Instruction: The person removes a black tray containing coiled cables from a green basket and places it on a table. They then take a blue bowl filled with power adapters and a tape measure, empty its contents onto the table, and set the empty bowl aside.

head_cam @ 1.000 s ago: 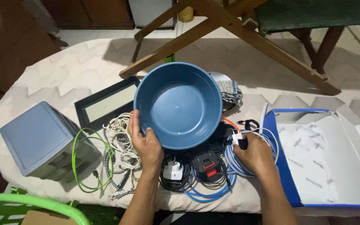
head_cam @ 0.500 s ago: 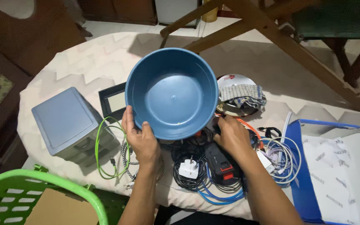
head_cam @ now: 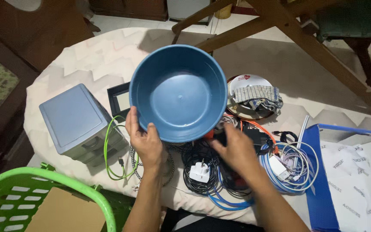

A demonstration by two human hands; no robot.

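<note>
Round blue plastic bowl (head_cam: 178,92) now higher

The blue bowl (head_cam: 178,92) looked like smooth, glossy plastic. The checked rag (head_cam: 257,95) was soft cloth. The chair legs (head_cam: 305,41) were matt wood.

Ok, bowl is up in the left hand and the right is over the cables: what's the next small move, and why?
Probably close the right hand on the dark charger under it and lift it clear. The left hand holds the blue bowl tilted and empty above the pile, while the cables lie tangled around a white plug, so lift slowly.
</note>
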